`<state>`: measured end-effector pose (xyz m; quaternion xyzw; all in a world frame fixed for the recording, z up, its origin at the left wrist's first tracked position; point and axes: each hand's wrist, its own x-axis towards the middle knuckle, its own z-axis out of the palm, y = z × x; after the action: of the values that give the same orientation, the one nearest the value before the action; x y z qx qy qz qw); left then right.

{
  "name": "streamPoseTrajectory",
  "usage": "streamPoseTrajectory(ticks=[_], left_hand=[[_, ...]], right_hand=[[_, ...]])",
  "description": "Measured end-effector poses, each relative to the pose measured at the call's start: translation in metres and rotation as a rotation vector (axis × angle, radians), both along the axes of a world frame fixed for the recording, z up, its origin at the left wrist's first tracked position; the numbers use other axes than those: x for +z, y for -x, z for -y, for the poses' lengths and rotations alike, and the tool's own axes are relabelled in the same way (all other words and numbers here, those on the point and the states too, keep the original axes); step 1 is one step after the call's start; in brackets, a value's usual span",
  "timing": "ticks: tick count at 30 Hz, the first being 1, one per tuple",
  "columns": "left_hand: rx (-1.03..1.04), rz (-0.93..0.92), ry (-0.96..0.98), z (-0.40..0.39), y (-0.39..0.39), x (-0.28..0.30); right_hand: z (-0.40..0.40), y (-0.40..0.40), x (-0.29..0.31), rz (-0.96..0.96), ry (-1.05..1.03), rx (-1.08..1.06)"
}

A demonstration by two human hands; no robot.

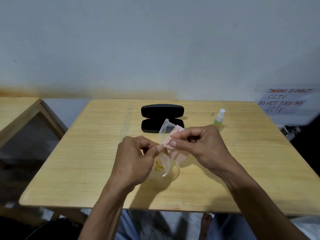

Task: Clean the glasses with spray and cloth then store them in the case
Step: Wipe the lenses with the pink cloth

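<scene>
Hands at frame centre: left hand [134, 159] pinches clear glasses [164, 146], right hand [195, 142] rubs a lens with pink cloth [176, 135]; wiping underway, storing left, open black case [161, 117] and spray bottle [219, 118] waiting behind.

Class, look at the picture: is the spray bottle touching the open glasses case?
Apart. The head view shows bare table between the spray bottle, standing upright to the right, and the open black case.
</scene>
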<state>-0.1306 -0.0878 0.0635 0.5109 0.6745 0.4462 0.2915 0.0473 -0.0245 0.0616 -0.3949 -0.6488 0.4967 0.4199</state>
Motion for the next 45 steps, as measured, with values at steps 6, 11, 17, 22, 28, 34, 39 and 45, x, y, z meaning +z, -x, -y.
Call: streamPoseTrajectory(ticks=[6,11,17,22,28,34,39,45], left_hand=[[-0.055,-0.065,0.017,0.001,0.003,0.006],[-0.095,-0.133,0.011,0.002,-0.004,0.009],[-0.102,-0.175,-0.009,0.003,-0.011,0.012],[-0.088,-0.188,-0.001,0.002,-0.012,0.01],[-0.053,-0.126,-0.021,-0.001,-0.011,0.008],[-0.003,-0.039,-0.049,-0.003,-0.003,0.002],[-0.019,0.027,-0.055,-0.001,-0.001,0.004],[-0.061,0.016,-0.069,-0.001,-0.001,0.004]], right_hand=[[0.001,-0.001,-0.002,-0.177,0.075,-0.111],[0.0,0.01,0.002,-0.248,0.119,-0.158],[0.0,0.022,0.002,-0.359,0.246,-0.195],[0.0,0.03,0.001,-0.398,0.298,-0.199],[0.001,0.033,0.003,-0.295,0.242,-0.178],[0.003,0.024,0.007,-0.137,0.16,-0.077],[0.002,0.003,0.012,-0.056,0.087,-0.015],[0.003,-0.004,0.013,-0.163,0.08,-0.102]])
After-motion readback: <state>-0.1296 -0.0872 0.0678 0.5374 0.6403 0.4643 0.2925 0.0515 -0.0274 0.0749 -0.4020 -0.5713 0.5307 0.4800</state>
